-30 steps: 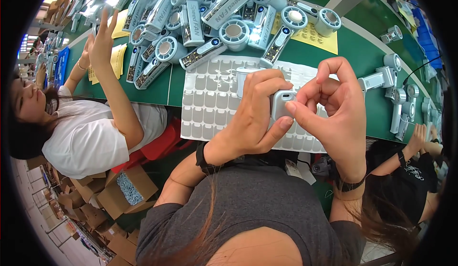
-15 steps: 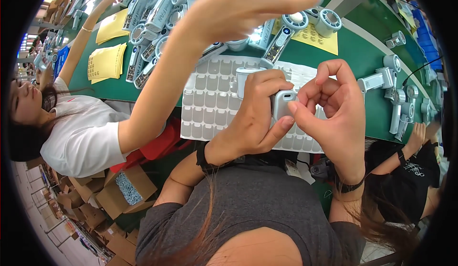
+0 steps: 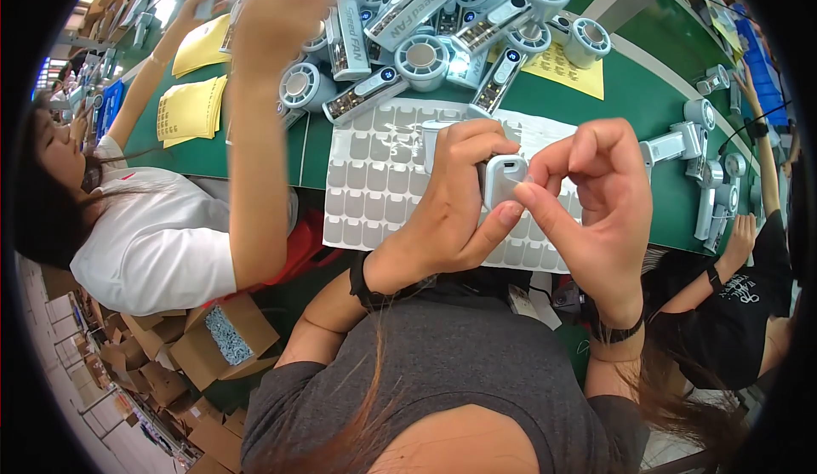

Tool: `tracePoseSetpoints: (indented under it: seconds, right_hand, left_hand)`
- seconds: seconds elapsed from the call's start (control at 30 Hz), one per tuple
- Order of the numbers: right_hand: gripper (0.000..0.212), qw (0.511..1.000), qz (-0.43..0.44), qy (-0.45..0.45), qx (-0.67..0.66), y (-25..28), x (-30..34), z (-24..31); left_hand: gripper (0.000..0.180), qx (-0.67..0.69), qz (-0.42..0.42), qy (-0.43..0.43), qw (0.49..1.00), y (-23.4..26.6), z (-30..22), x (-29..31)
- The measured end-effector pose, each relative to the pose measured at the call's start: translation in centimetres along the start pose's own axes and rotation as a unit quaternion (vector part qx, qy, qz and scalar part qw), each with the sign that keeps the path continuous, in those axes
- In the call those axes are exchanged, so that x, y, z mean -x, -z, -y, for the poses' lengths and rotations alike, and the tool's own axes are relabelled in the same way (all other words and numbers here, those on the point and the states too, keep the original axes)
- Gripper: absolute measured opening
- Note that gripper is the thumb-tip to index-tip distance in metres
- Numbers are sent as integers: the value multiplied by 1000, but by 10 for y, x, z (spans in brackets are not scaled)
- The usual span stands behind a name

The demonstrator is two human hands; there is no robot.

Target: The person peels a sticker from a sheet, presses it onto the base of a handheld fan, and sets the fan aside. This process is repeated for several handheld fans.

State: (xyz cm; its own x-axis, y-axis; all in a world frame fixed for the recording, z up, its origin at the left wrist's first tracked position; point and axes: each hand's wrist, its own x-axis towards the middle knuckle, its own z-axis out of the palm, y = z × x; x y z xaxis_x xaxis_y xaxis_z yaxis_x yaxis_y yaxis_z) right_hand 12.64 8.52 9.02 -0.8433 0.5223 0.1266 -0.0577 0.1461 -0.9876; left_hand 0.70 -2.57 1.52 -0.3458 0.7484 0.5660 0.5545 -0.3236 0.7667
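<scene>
My left hand (image 3: 447, 210) is wrapped round a light blue handheld fan (image 3: 500, 186), its rounded handle end with a small port turned up toward me. Part of the fan's head shows behind my fingers. At the edge of that handle end, my right hand (image 3: 600, 197) pinches thumb and forefinger together on what looks like a thin clear film; its outline is hard to make out. Beneath both hands lies a white sheet of grey rounded stickers (image 3: 366, 180) at the table's near edge.
Light blue fans (image 3: 421, 61) are heaped on the green table (image 3: 200, 161) ahead. Yellow printed sheets (image 3: 191, 110) lie left and under the pile. A co-worker's blurred arm (image 3: 259, 134) reaches in from the left. More fans (image 3: 702, 146) and another person's hand (image 3: 743, 234) are at right.
The co-worker's arm has swung left, uncovering more of the fan pile. My hands have barely moved; my right fingertips stay at the fan's handle end. At right, another person's arm now reaches forward.
</scene>
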Motion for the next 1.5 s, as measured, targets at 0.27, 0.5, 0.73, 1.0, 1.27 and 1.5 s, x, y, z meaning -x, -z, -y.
tracePoseSetpoints:
  seconds: [0.27,0.5,0.73,1.0,1.27,1.5]
  right_hand:
    - [35,994,-12,99,36,-5,3,-4]
    - [40,979,45,189,66,2,2,-13]
    - [40,993,4,116,-30,-6,-4,-17]
    - [39,998,-10,65,-19,-7,-8,-12]
    - [40,999,-20,30,-14,-9,-6,-5]
    - [39,1000,-21,18,5,-10,-4,-2]
  left_hand:
    - [48,4,-10,-6,1000,1,4,-1]
    - [50,12,-2,-2,1000,1,4,2]
    - [51,10,-11,-5,1000,3,4,2]
    - [49,-7,-10,-8,1000,0,4,3]
    - [50,-7,-17,-17,1000,-2,4,3]
    - [50,-12,-17,-22,1000,-4,4,5]
